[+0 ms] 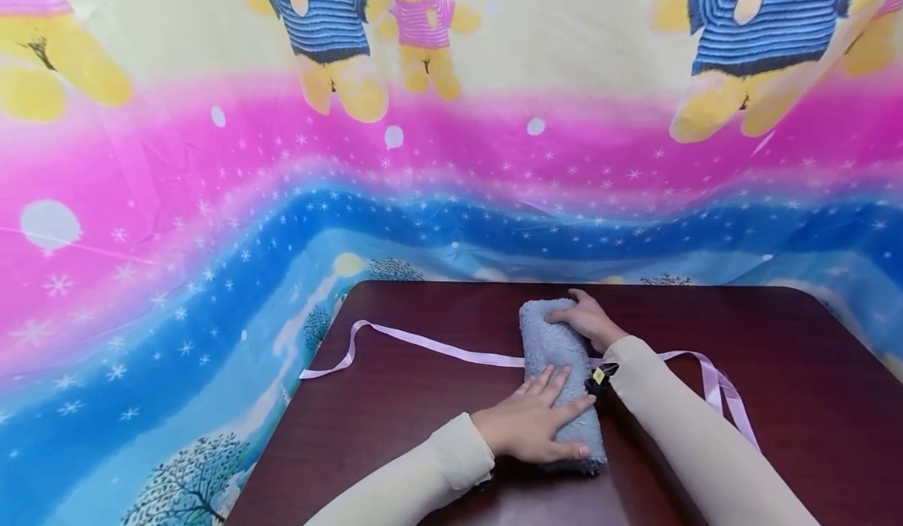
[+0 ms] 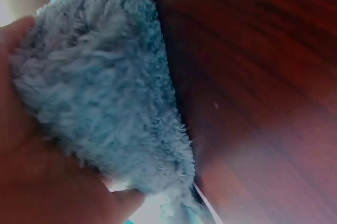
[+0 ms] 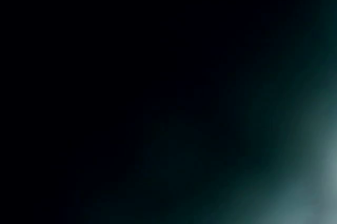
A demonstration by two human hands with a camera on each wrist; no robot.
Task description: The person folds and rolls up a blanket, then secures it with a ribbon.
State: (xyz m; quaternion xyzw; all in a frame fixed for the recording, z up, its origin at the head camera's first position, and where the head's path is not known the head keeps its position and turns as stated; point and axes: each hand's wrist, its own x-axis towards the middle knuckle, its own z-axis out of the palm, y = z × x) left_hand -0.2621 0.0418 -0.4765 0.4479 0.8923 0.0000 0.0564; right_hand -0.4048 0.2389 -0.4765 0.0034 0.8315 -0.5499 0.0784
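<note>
A fluffy grey towel (image 1: 553, 346), folded into a long roll, lies lengthwise on the dark table. Across the table and beneath the towel runs a pink ribbon (image 1: 437, 346), its two ends coming out at either side. My left hand (image 1: 532, 424) rests on the near half of the roll with fingers spread and fairly straight. At the far end, my right hand (image 1: 592, 322) holds the roll's right edge, thumb on top; its lower fingers are hidden. In the left wrist view the thick pile of the towel (image 2: 105, 87) fills the space beside the palm. The right wrist view is nearly black.
The dark red-brown table (image 1: 409, 408) has rounded far corners. The ribbon's right end (image 1: 727, 393) loops beside the right sleeve, while its left end (image 1: 310, 373) reaches the table's left edge. Behind hangs a curtain (image 1: 494, 173) printed with bears and snowflakes.
</note>
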